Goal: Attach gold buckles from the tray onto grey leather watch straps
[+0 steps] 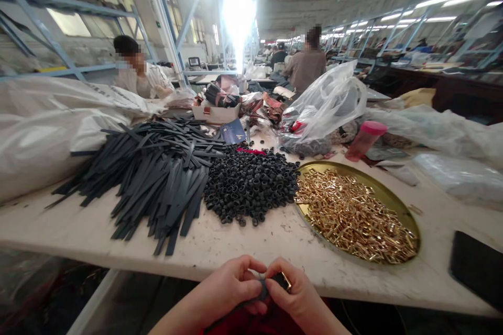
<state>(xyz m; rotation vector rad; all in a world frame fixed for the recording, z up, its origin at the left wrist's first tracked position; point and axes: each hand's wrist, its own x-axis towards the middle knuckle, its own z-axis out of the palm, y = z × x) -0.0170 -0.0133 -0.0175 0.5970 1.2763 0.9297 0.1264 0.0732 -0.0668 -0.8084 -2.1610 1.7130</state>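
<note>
Close together at the table's front edge, my left hand [233, 282] and my right hand [294, 290] work on one small piece. Between my fingers shows a dark strap [263, 289], pinched by the left thumb and fingers. A gold buckle [288, 283] sticks out of my right hand beside the strap; most of both is hidden by the fingers. Beyond the hands lies a heap of small black loops [251, 183]. Long dark strips [157, 178] are piled to its left. On the right, a round gold tray [411, 220] holds a mound of gold buckles [357, 214].
A black flat object [475, 267] lies at the right edge. Behind the tray stand a pink-lidded jar [365, 141] and a clear plastic bag [326, 104]. White sacks [39, 141] crowd the left. A white box [216, 113] sits farther back; several people are seated beyond.
</note>
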